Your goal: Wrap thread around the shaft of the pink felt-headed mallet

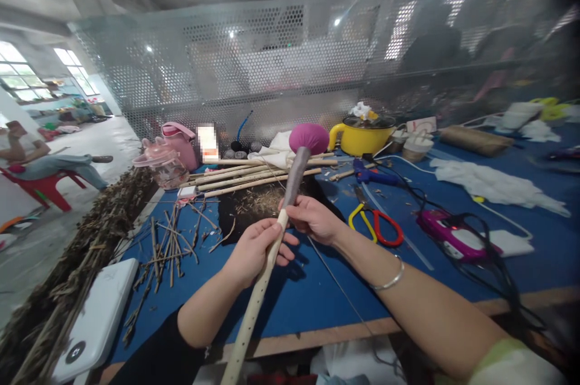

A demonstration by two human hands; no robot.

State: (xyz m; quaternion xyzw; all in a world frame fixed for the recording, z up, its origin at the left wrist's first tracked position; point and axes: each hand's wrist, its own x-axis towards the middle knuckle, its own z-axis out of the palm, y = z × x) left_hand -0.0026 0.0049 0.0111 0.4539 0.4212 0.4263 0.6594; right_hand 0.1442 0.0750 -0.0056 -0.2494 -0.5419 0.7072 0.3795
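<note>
My left hand (260,249) is closed round a pale wooden stick (252,312) dotted with small dark holes, its fingertips showing on the far side. Just above it, my right hand (315,220) pinches the stick at the lower end of a grey yarn wrapping (296,176). A round purple head (309,138) tops the wrapped part. The stick slants up and away from me over the table. From below my right hand a thin grey strand (335,282) runs down past the table edge. Exactly what lies between my right fingertips is hidden.
Scissors (375,225) and a blue glue gun (376,173) lie right of my hands. Behind are pale sticks (240,182) and a yellow pot (366,136). Dry twigs (170,246) and a white power bank-like device (97,318) sit left. A seated person (54,167) is far left.
</note>
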